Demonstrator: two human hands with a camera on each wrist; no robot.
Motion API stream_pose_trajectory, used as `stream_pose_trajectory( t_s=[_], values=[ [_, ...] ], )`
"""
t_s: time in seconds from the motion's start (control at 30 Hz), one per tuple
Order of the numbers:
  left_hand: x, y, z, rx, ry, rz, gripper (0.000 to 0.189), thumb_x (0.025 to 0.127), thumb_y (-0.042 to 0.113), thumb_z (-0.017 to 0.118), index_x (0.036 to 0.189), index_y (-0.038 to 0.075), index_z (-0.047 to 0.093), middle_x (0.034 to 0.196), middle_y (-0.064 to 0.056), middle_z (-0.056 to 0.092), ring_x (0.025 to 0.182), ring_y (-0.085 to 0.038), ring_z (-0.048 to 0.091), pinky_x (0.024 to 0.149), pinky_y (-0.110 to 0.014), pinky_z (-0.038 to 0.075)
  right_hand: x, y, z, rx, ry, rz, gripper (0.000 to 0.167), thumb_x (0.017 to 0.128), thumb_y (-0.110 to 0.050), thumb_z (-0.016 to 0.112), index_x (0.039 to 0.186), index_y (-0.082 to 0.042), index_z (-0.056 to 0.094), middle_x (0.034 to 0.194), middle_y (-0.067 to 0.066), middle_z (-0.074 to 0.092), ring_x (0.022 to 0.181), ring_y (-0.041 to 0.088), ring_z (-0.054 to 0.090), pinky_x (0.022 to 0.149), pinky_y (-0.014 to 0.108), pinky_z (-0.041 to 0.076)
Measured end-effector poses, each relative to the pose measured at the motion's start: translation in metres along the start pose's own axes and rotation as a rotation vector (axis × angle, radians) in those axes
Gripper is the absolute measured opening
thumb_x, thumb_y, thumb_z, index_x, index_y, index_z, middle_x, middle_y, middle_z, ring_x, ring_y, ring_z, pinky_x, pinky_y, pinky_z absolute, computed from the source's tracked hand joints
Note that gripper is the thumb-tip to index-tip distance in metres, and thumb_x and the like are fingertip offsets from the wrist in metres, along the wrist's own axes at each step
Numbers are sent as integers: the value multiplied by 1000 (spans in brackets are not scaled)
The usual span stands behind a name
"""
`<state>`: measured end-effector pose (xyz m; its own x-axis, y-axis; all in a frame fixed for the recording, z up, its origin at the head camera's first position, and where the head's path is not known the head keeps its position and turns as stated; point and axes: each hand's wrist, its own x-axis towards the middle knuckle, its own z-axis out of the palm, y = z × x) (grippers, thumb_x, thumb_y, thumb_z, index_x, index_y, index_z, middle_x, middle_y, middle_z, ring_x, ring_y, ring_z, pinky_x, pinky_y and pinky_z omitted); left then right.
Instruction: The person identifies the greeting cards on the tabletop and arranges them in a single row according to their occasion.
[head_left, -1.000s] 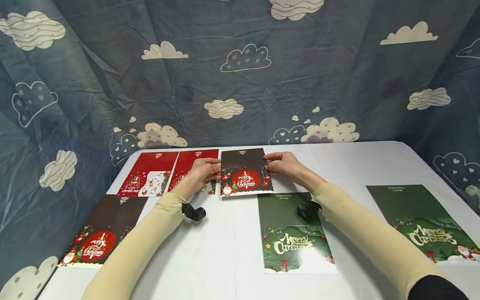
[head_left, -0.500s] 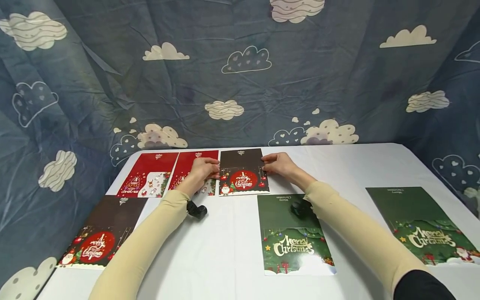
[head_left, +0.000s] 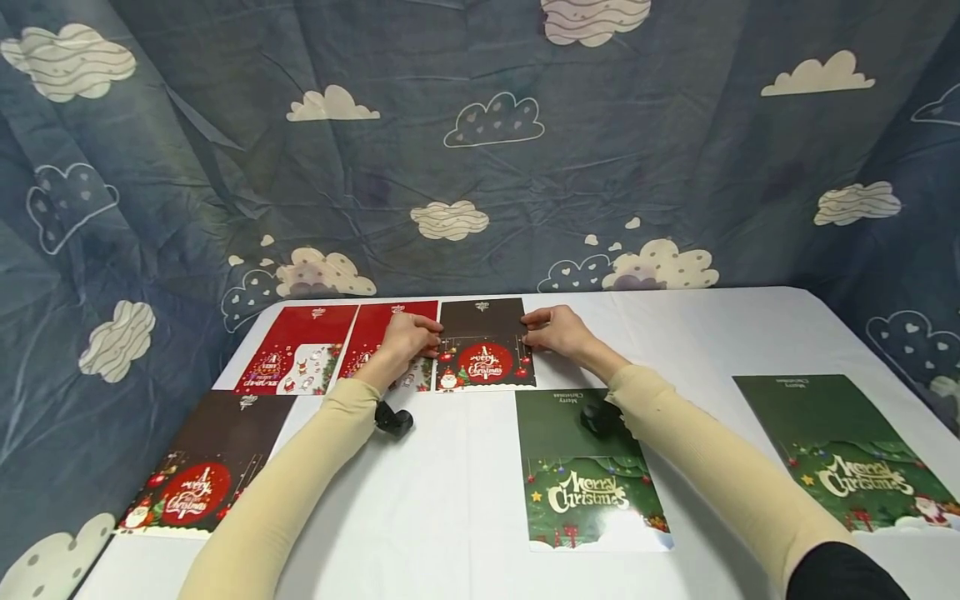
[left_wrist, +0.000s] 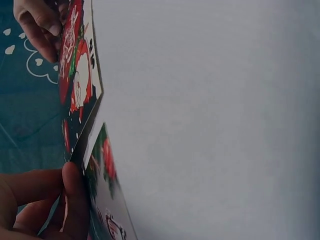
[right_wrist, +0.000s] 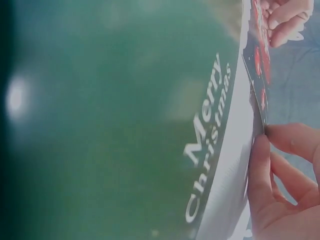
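Observation:
A dark brown Christmas card [head_left: 483,321] with a red round "A very Merry Christmas" print sits at the table's back, right of two red cards. My left hand [head_left: 408,337] pinches its left edge, and my right hand [head_left: 561,333] pinches its right edge. In the left wrist view, the left thumb and fingers [left_wrist: 75,185] are at the card's edge, beside a red card [left_wrist: 107,160]. From the right wrist, my right thumb and forefinger [right_wrist: 260,155] hold the opposite edge, with a green card [right_wrist: 125,125] filling the foreground.
Red cards [head_left: 307,325] lie at the back left, one partly covered by my left hand. Another dark brown card [head_left: 243,425] lies at the left edge. Green "Merry Christmas" cards [head_left: 810,408] lie front centre and at right on the white table [head_left: 420,500]. A cloud-print curtain [head_left: 525,183] hangs behind.
Both hands have brought the dark card slightly left and down, flatter to the table and closer beside the red card. In the last half second it has shifted only a little.

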<state>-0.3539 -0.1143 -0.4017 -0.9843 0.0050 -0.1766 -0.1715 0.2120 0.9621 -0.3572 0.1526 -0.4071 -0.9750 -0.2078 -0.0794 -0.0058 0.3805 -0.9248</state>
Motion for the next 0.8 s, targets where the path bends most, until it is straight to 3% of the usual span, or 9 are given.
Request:
stream_pose_trajectory(
  t_s=[0.23,0.8],
  values=[
    [-3,0,0,70,12,17,26,86,-14,59,110,-12,68,94,-19,63,56,-14,60,57,-26,57,-3,0,-1,-31,-8,0,42,83,7,67,124,12,60,113,26,62,68,6,64,66,18,54],
    [-3,-2,1,108,0,23,27,90,-12,55,114,-10,68,107,-22,62,67,-17,61,63,-27,58,-4,1,0,-129,20,-48,41,82,4,69,122,11,63,110,25,65,67,5,63,63,17,52]
  ],
)
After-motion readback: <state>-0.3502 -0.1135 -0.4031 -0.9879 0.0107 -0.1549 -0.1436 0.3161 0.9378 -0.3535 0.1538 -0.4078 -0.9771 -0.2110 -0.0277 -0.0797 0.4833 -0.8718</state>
